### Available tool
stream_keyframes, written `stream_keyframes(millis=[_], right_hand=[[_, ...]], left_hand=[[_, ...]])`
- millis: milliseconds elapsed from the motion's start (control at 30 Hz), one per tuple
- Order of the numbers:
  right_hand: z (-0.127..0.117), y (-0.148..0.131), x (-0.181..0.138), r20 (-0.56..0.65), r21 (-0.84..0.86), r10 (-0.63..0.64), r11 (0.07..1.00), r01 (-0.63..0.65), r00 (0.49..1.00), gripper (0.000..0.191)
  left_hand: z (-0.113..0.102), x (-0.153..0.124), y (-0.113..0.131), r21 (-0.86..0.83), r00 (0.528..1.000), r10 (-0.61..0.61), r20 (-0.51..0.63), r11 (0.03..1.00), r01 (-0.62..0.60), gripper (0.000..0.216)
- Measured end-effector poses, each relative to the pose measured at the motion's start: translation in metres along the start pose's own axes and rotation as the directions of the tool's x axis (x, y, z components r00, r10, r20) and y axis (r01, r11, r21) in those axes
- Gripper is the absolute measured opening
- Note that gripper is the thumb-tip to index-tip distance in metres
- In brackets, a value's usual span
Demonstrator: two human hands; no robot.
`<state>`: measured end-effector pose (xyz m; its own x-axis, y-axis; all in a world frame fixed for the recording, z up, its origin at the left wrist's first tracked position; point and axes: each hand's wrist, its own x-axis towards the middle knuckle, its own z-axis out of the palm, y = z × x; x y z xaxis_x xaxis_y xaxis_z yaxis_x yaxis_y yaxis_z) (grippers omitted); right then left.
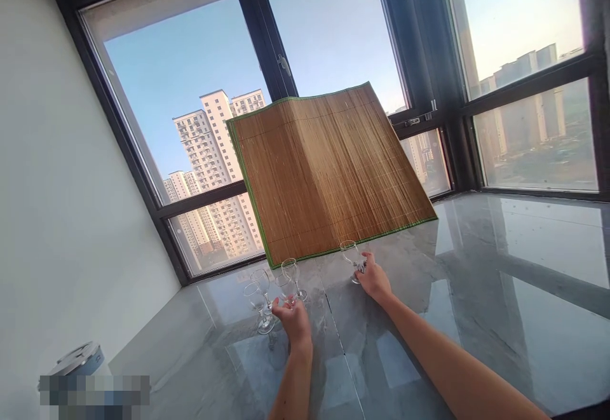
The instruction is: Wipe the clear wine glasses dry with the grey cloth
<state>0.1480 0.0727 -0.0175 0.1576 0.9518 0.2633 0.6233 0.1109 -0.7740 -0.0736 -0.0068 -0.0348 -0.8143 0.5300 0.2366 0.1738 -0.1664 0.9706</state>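
Several clear wine glasses stand on a glossy grey tiled surface [476, 293]. My left hand [294, 319] is closed around the stem of one glass [284, 288] in a cluster of glasses [260, 293]. My right hand [374, 278] grips the stem of a separate wine glass [350, 255] standing apart to the right. Just behind the glasses a bamboo mat [324, 172] with a green edge leans upright against the window.
Large dark-framed windows [267, 45] fill the back, with tower blocks outside. A white wall [52, 216] runs along the left. A round white and blue container [76, 359] sits at the lower left. The tiled surface stretches off to the right.
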Motion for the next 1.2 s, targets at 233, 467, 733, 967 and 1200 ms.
stream_keyframes(millis=[233,467,733,967,1200], right_hand=[[0.004,0.004,0.001,-0.001,-0.078,-0.061,0.995,0.061,0.998,0.052],[-0.001,0.002,0.003,0.04,-0.041,-0.065,0.997,0.066,0.997,0.049],[-0.04,-0.012,0.001,0.019,-0.068,0.065,0.996,-0.064,0.998,0.054],[-0.058,-0.063,-0.038,-0.107,0.112,-0.268,0.954,0.28,0.957,0.036],[-0.025,-0.082,-0.087,0.156,0.315,-0.694,0.709,0.631,0.703,0.051]], left_hand=[[0.0,-0.006,0.009,0.032,0.998,-0.016,0.062,0.999,0.014,0.046],[-0.001,-0.013,0.013,0.127,0.993,0.063,0.102,0.989,-0.076,0.035],[-0.006,-0.02,0.019,0.215,0.958,0.181,0.22,0.949,-0.229,0.037],[-0.005,-0.035,0.026,0.299,0.859,0.405,0.314,0.816,-0.494,0.043],[-0.011,-0.044,0.034,0.463,0.721,0.497,0.484,0.554,-0.692,0.056]])
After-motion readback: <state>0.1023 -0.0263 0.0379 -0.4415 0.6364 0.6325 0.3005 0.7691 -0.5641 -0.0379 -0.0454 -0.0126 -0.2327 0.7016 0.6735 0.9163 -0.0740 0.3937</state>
